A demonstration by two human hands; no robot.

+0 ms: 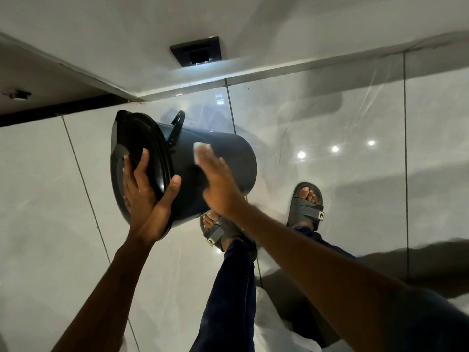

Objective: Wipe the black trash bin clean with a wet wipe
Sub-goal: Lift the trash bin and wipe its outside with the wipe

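The black trash bin (pixel 228 158) is held tipped on its side in the air above the floor, its lidded top (pixel 142 148) facing left. My left hand (pixel 144 194) grips the lid end, fingers on the lid and thumb on the bin's side. My right hand (pixel 218 181) lies flat on the bin's curved wall, pressing a white wet wipe (pixel 201 149) under the fingertips. A black handle (pixel 177 125) sticks up from the bin near the lid.
Glossy light floor tiles (pixel 355 148) lie below, with my two feet in dark sandals (pixel 308 204) under the bin. A white wall with a black socket plate (pixel 196 50) is ahead. A white plastic bag (pixel 274 323) lies by my legs.
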